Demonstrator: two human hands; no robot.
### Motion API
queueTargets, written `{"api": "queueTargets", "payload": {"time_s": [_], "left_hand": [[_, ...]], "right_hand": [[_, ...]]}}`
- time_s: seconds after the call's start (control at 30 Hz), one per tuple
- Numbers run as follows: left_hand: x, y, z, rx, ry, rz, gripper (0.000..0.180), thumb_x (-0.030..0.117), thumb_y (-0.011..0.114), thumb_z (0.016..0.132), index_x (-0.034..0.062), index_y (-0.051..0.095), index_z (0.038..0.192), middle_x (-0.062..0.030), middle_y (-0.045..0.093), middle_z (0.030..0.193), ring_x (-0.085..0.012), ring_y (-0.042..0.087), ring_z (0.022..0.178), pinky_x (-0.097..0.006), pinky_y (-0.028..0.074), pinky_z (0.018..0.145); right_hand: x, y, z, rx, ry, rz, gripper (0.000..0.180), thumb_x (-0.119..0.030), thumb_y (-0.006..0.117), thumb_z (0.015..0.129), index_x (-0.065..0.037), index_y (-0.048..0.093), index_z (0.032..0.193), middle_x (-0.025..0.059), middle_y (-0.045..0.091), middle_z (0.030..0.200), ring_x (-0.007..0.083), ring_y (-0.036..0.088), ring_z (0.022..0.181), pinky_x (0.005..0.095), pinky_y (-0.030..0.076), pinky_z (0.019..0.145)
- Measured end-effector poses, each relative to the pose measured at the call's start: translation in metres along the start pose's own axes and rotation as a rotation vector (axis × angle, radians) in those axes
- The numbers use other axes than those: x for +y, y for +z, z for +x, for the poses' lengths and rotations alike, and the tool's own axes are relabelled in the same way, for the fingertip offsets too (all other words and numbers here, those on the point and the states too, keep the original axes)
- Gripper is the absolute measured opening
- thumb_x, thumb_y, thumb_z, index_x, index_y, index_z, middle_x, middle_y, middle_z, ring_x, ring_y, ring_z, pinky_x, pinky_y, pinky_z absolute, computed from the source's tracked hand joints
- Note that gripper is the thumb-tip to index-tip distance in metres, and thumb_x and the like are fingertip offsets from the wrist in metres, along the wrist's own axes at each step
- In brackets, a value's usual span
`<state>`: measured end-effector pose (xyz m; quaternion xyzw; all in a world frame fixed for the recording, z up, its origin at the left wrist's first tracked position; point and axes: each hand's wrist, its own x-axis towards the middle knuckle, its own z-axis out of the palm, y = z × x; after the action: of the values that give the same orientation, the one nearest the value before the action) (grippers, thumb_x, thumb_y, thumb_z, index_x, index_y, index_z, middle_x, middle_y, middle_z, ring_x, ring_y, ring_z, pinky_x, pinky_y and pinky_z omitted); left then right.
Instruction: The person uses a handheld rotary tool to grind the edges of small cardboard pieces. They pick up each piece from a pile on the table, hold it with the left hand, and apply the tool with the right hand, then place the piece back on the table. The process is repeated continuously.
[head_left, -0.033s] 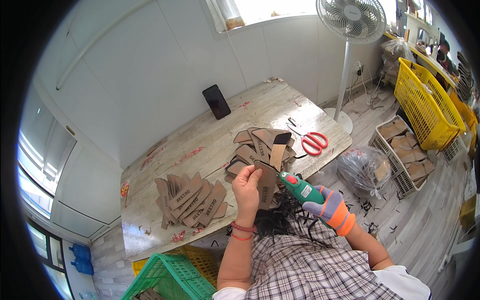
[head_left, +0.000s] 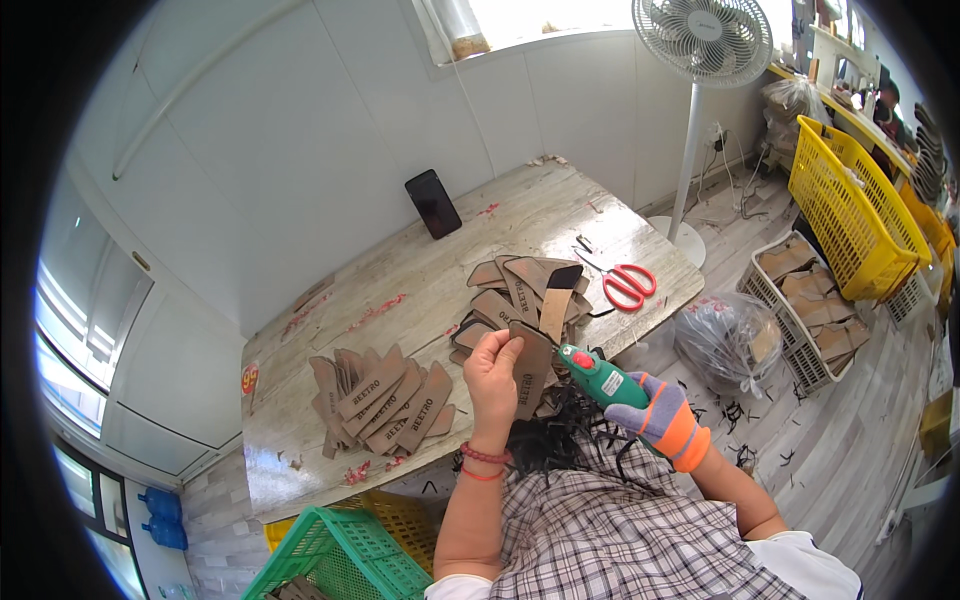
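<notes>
My bare left hand [head_left: 492,372], with red bands at the wrist, is closed on a flat brown printed piece [head_left: 532,368] and holds it upright over the table's front edge. My gloved right hand [head_left: 652,412] is wrapped round a green handheld power tool [head_left: 598,380] with a red button. The tool's tip meets or nearly meets the right edge of the piece; I cannot tell if they touch. Behind my left hand lies a loose pile of similar pieces [head_left: 492,305], one tan strip with a black end [head_left: 556,305] on top. Black trimmings [head_left: 545,445] cover my checked apron.
A stack of brown pieces [head_left: 375,405] lies left on the worn table [head_left: 340,315]. Red-handled scissors [head_left: 630,287] and a black phone [head_left: 433,204] lie further back. A green crate [head_left: 315,545] stands below left; a stuffed clear bag [head_left: 728,340], crates [head_left: 790,320] and a fan [head_left: 703,40] stand right.
The held brown piece has tilted slightly, its lower end shifting a little to the left. Both hands keep their hold and almost the same place.
</notes>
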<state>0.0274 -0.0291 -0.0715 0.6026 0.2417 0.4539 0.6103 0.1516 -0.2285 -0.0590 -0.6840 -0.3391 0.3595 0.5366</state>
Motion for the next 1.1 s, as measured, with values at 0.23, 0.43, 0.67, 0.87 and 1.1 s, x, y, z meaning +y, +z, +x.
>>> {"api": "queueTargets", "payload": {"time_s": [0.23,0.43,0.67,0.87,1.1], "left_hand": [[0.016,-0.004,0.002,-0.109,0.166,0.319,0.009,0.003,0.06,0.086,-0.0056,0.061,0.09,-0.0015,0.052,0.075,-0.0088,0.046,0.069,-0.022,0.038,0.063],[0.017,-0.004,-0.003,-0.193,0.096,0.303,0.008,0.001,0.061,0.085,-0.0055,0.061,0.089,-0.0022,0.052,0.075,-0.0098,0.047,0.068,-0.023,0.038,0.062],[0.024,-0.008,0.002,-0.348,0.196,0.424,0.008,0.002,0.062,0.083,-0.0054,0.06,0.086,-0.0054,0.053,0.075,-0.0142,0.05,0.068,-0.026,0.04,0.063],[0.031,-0.014,0.022,-0.323,0.344,0.648,0.007,0.004,0.062,0.083,-0.0027,0.06,0.083,-0.0068,0.056,0.075,-0.0175,0.054,0.071,-0.031,0.043,0.065],[-0.007,-0.067,0.037,0.428,-0.088,-0.416,0.007,0.007,0.06,0.087,0.0009,0.059,0.084,-0.0084,0.063,0.077,-0.0213,0.064,0.069,-0.034,0.053,0.064]], "right_hand": [[0.007,-0.001,0.002,0.014,-0.073,-0.083,0.055,-0.037,0.079,0.074,0.0,0.061,0.111,0.0049,0.066,0.077,0.0078,0.06,0.066,0.0249,0.05,0.062],[-0.001,-0.001,0.002,-0.003,-0.058,-0.076,0.055,-0.036,0.079,0.074,0.0,0.06,0.111,0.0043,0.066,0.077,0.0072,0.06,0.066,0.0246,0.05,0.062],[-0.001,-0.002,0.003,-0.018,-0.096,-0.044,0.05,-0.026,0.078,0.077,0.0,0.057,0.115,-0.001,0.062,0.078,0.0034,0.053,0.061,0.0196,0.043,0.054],[-0.008,0.0,0.004,0.004,-0.01,0.04,0.049,-0.025,0.077,0.078,0.001,0.058,0.114,-0.0001,0.063,0.078,0.0037,0.053,0.058,0.0199,0.043,0.052],[0.001,0.0,-0.001,0.027,0.006,0.084,0.053,-0.03,0.078,0.077,0.001,0.057,0.114,0.0002,0.063,0.077,0.0047,0.054,0.058,0.021,0.044,0.052]]}}
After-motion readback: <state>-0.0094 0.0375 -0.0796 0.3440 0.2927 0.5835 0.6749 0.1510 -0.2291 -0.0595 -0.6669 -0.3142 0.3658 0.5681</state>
